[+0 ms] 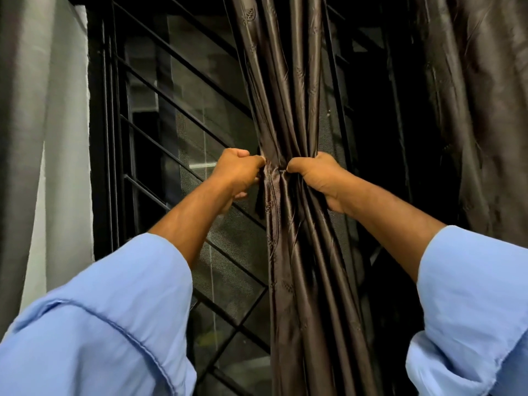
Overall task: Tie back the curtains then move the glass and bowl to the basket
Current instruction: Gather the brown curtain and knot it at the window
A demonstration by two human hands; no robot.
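Observation:
A dark brown satin curtain (288,81) hangs gathered into a narrow bunch in front of the window. My left hand (238,174) grips the bunch from its left side at mid height. My right hand (317,178) grips it from the right side at the same height, thumb pressed into the folds. The cloth is pinched tight between the two hands and fans out above and below. A thin strip of the same cloth hangs down just under my left hand. No glass, bowl or basket shows in this view.
Behind the curtain is a window with a black metal grille (183,132) and mesh. A second brown curtain (485,110) hangs at the right. A pale grey curtain (34,138) hangs at the far left.

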